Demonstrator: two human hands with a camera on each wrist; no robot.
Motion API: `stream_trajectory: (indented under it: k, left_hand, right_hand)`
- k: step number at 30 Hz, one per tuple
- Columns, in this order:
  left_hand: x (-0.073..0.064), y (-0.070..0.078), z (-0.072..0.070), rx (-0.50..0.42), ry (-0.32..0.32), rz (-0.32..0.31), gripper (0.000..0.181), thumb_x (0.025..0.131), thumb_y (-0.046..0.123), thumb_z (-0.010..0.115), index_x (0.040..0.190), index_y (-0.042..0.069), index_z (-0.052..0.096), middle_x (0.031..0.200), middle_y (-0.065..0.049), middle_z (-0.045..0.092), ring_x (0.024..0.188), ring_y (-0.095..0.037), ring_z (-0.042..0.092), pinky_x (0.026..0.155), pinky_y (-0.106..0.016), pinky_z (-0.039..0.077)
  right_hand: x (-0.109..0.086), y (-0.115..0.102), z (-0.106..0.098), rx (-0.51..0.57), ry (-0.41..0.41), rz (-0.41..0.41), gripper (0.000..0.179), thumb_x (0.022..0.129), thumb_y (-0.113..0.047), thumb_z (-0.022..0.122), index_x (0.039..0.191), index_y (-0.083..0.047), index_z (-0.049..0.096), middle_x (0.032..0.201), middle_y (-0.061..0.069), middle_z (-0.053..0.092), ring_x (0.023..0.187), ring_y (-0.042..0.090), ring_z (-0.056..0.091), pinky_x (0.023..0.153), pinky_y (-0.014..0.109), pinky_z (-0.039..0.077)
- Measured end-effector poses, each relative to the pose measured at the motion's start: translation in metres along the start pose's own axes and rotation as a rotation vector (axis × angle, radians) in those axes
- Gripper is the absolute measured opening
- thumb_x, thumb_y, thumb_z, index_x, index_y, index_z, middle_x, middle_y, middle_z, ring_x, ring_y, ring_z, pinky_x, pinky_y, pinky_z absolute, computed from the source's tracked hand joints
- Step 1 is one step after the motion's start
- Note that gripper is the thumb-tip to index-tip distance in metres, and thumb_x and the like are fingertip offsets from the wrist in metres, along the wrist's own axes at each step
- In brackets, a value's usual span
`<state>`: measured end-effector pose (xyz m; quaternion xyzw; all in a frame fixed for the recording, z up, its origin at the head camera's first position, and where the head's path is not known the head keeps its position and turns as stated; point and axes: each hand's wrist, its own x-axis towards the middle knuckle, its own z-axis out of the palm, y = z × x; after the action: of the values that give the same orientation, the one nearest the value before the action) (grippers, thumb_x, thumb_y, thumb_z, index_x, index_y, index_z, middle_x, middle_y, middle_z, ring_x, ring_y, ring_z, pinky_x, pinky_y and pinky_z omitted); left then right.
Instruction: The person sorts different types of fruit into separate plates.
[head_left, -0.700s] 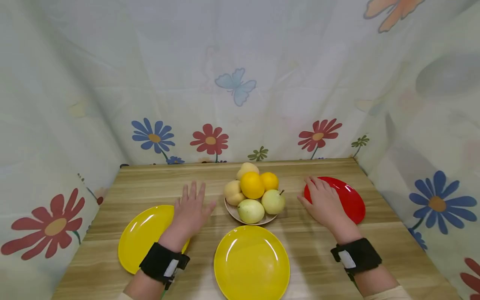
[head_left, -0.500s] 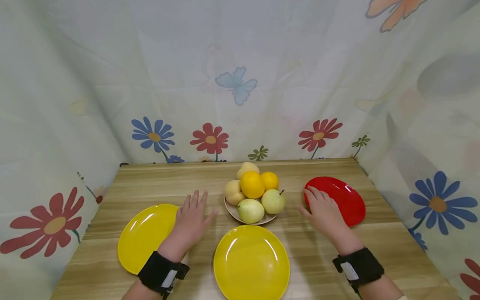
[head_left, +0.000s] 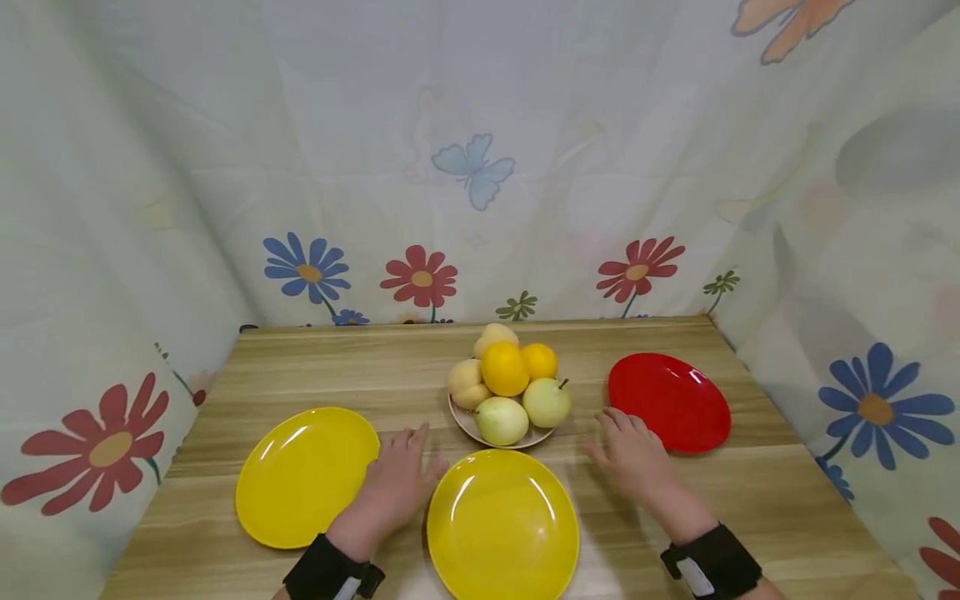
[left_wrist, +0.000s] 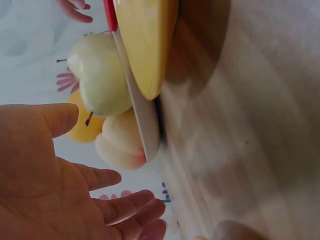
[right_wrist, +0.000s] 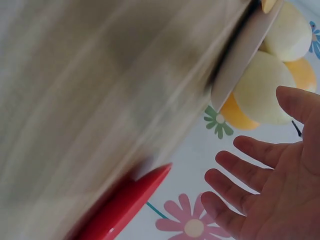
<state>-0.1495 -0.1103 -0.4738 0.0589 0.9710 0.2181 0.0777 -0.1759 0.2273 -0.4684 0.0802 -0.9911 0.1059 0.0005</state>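
My left hand point(head_left: 397, 475) hovers empty between the left yellow plate point(head_left: 296, 479) and the front yellow plate point(head_left: 502, 529), its fingers loosely extended. Over the wood to the right, my right hand point(head_left: 637, 458) is also empty, fingers spread, just short of the red plate point(head_left: 671, 404). Between and beyond both hands a pale dish point(head_left: 463, 423) holds a pile of fruit: green pears point(head_left: 502, 421), oranges point(head_left: 505, 369) and peaches point(head_left: 467, 385). In the left wrist view the palm point(left_wrist: 50, 185) shows beside the fruit; the right wrist view shows the right palm point(right_wrist: 285, 185) with nothing in it.
The wooden table point(head_left: 337, 358) ends at a patterned curtain point(head_left: 480, 233) printed with flowers at the back and both sides. Each wrist wears a black band, such as the right wristband point(head_left: 712, 562).
Both hands have drawn back toward the person. The left came away from over the left yellow plate, the right from over the red plate. Plates and fruit have stayed put.
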Motion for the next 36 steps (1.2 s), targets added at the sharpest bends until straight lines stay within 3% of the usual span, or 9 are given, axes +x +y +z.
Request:
stream_trajectory:
  k: [3, 6, 8, 12, 19, 23, 27, 36]
  left_hand:
    - [-0.004, 0.000, 0.006, -0.018, -0.076, -0.024, 0.071, 0.091, 0.056, 0.049, 0.141, 0.006, 0.040, 0.134, -0.019, 0.044, 0.120, -0.034, 0.042, 0.093, -0.055, 0.043]
    - [-0.007, 0.000, 0.010, -0.038, -0.130, -0.029, 0.065, 0.090, 0.056, 0.051, 0.127, 0.003, 0.050, 0.116, -0.016, 0.051, 0.101, -0.029, 0.049, 0.086, -0.047, 0.047]
    - [-0.009, -0.001, 0.012, -0.059, -0.158, -0.037, 0.056, 0.091, 0.055, 0.051, 0.114, 0.003, 0.054, 0.102, -0.013, 0.052, 0.088, -0.025, 0.050, 0.077, -0.041, 0.047]
    - [-0.013, -0.002, 0.013, -0.111, -0.230, -0.069, 0.040, 0.094, 0.047, 0.051, 0.095, 0.007, 0.054, 0.078, -0.006, 0.050, 0.069, -0.020, 0.047, 0.061, -0.033, 0.039]
    - [-0.018, -0.004, 0.012, -0.174, -0.288, -0.050, 0.021, 0.094, 0.030, 0.057, 0.087, 0.010, 0.055, 0.069, -0.002, 0.051, 0.061, -0.017, 0.047, 0.054, -0.028, 0.037]
    - [-0.020, -0.004, 0.011, -0.262, -0.331, -0.024, 0.015, 0.094, 0.022, 0.058, 0.092, 0.008, 0.056, 0.068, -0.003, 0.053, 0.052, -0.015, 0.050, 0.049, -0.027, 0.040]
    - [-0.021, -0.004, 0.012, -0.323, -0.352, -0.005, 0.011, 0.094, 0.017, 0.056, 0.092, 0.006, 0.054, 0.064, -0.004, 0.055, 0.047, -0.014, 0.051, 0.046, -0.026, 0.041]
    - [-0.019, -0.005, 0.013, -0.340, -0.366, -0.026, 0.010, 0.094, 0.015, 0.057, 0.092, 0.006, 0.054, 0.062, -0.004, 0.056, 0.047, -0.014, 0.053, 0.046, -0.025, 0.042]
  right_hand:
    - [-0.003, 0.001, 0.005, 0.016, -0.044, 0.005, 0.056, 0.089, -0.040, 0.061, 0.130, -0.002, 0.052, 0.133, 0.020, 0.049, 0.121, 0.041, 0.043, 0.098, 0.060, 0.036]
    - [-0.006, 0.001, 0.007, 0.067, -0.095, 0.014, 0.043, 0.090, -0.039, 0.060, 0.116, -0.006, 0.059, 0.115, 0.014, 0.058, 0.104, 0.032, 0.054, 0.091, 0.051, 0.044]
    - [-0.009, -0.001, 0.008, 0.154, -0.166, 0.038, 0.031, 0.092, -0.037, 0.059, 0.104, -0.009, 0.061, 0.096, 0.008, 0.060, 0.088, 0.024, 0.055, 0.078, 0.043, 0.048]
    - [-0.014, -0.005, 0.010, 0.360, -0.316, 0.090, 0.026, 0.095, -0.037, 0.053, 0.089, -0.012, 0.060, 0.071, 0.002, 0.051, 0.066, 0.016, 0.047, 0.061, 0.030, 0.039]
    - [-0.023, -0.012, 0.012, 0.650, -0.539, 0.069, 0.037, 0.096, -0.039, 0.051, 0.084, -0.006, 0.061, 0.066, 0.006, 0.062, 0.046, 0.014, 0.053, 0.043, 0.025, 0.044]
    - [-0.027, -0.014, 0.012, 0.771, -0.627, 0.068, 0.031, 0.094, -0.034, 0.055, 0.086, -0.005, 0.062, 0.068, 0.008, 0.066, 0.046, 0.011, 0.056, 0.041, 0.023, 0.044]
    - [-0.028, -0.015, 0.012, 0.823, -0.656, 0.072, 0.023, 0.093, -0.026, 0.058, 0.088, -0.004, 0.061, 0.067, 0.008, 0.066, 0.047, 0.010, 0.057, 0.043, 0.021, 0.046]
    - [-0.029, -0.017, 0.015, 0.875, -0.632, 0.048, 0.014, 0.092, -0.014, 0.059, 0.090, 0.000, 0.060, 0.064, 0.011, 0.065, 0.047, 0.011, 0.058, 0.044, 0.024, 0.049]
